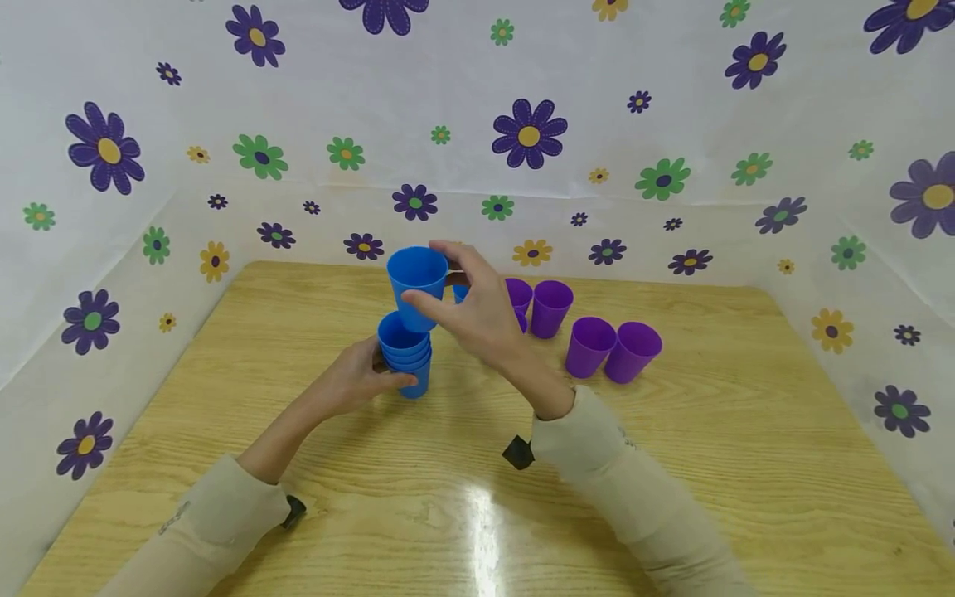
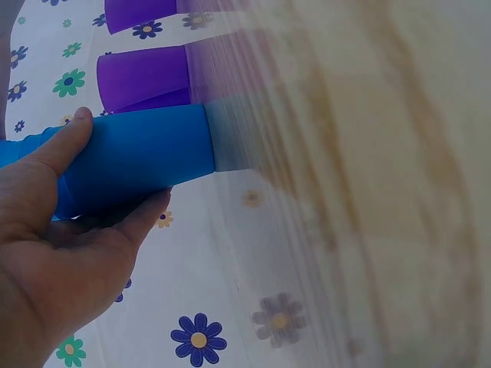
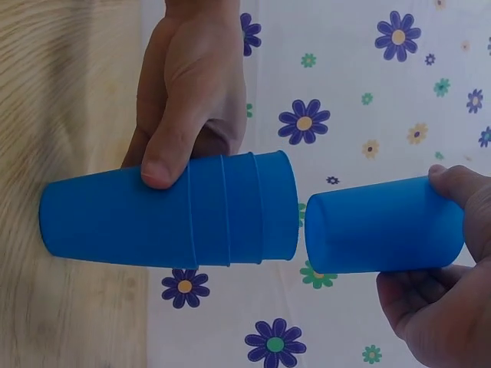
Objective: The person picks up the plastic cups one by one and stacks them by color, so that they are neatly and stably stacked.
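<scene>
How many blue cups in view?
6 visible: the raised blue cup in the right hand, four nested in the stack the left hand holds, the rear blue cup, partly hidden behind the right hand. Others may be hidden.

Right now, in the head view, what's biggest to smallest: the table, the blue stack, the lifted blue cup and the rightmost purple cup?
1. Table
2. Blue stack and lifted blue cup: too alike to rank
3. Rightmost purple cup
</scene>
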`<state>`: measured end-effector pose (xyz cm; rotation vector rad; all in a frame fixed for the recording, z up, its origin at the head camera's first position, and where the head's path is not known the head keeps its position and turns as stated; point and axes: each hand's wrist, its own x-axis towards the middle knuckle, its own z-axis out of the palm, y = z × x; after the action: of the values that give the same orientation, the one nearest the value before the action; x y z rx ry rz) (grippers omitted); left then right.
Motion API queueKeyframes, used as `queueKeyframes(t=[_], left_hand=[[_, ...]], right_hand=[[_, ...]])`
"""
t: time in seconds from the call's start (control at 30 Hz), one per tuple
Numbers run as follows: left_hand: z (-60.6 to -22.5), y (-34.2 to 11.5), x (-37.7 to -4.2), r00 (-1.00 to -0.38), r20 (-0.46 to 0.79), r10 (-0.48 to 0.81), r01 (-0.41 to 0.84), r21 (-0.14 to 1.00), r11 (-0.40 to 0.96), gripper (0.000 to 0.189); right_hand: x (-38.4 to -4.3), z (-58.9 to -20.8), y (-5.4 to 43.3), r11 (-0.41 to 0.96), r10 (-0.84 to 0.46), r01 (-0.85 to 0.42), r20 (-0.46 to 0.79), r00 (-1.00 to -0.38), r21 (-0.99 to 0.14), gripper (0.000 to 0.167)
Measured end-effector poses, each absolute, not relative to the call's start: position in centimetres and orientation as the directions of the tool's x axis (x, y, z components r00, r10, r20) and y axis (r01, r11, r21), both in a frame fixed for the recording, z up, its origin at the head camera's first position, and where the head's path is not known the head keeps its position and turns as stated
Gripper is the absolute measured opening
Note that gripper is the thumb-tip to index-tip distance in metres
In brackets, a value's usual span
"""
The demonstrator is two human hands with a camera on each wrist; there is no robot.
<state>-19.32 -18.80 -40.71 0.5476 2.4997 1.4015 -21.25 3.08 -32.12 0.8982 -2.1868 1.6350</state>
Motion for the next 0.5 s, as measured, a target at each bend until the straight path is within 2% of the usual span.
queueKeyframes(t=[0.5], left_hand=[[-40.7, -19.0, -19.3, -0.897, -0.008, 0.442, 0.215, 0.865, 0.453, 0.076]], right_hand=[[-21.1, -33.2, 1.4, 0.148, -0.385, -0.621, 0.533, -0.753, -0.770, 0.064]])
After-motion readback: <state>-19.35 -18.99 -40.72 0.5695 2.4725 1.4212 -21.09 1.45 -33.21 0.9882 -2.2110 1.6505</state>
